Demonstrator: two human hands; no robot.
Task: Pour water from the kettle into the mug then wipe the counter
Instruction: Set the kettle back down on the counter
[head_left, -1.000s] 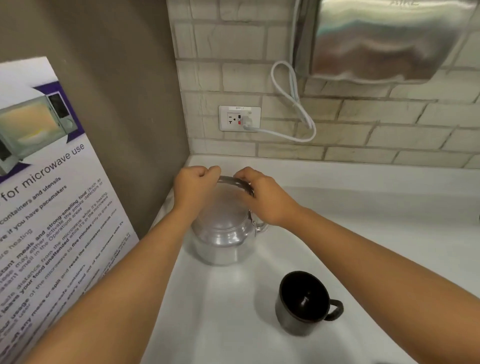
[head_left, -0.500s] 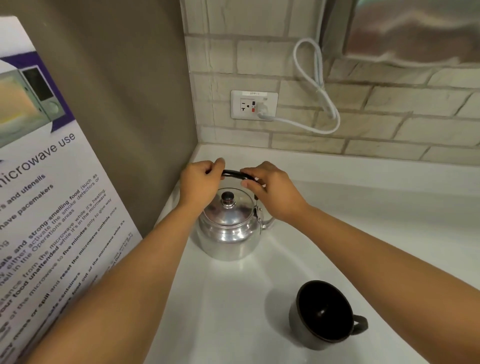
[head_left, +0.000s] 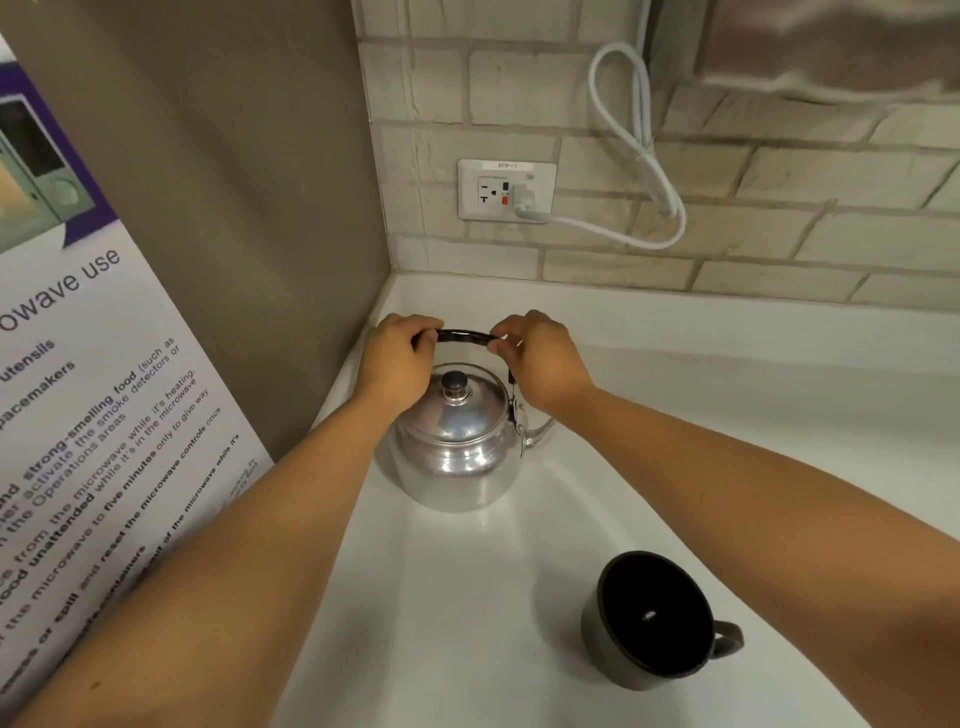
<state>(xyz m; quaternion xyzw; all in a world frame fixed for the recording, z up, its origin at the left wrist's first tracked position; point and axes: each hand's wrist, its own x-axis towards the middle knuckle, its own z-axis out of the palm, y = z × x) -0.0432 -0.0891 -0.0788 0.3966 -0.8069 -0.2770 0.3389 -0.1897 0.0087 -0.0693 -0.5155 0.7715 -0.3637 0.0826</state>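
Observation:
A shiny metal kettle (head_left: 457, 447) with a dark lid knob stands on the white counter (head_left: 457, 613) in the back left corner. Its spout points right. Its black handle (head_left: 465, 336) is raised upright over the lid. My left hand (head_left: 397, 358) grips the handle's left end and my right hand (head_left: 540, 358) grips its right end. A dark mug (head_left: 652, 618), empty inside, stands upright on the counter at the front right, its handle pointing right.
A brown side wall rises at the left, with a microwave-use poster (head_left: 88, 426) leaning along it. On the brick back wall are a socket (head_left: 506, 189), a looped white cable (head_left: 639, 150) and a steel dispenser (head_left: 831, 47) at the top right.
The handle has come up from low over the lid to upright, both hands still on it. The view has tipped down and moved closer; kettle and mug stay in place.

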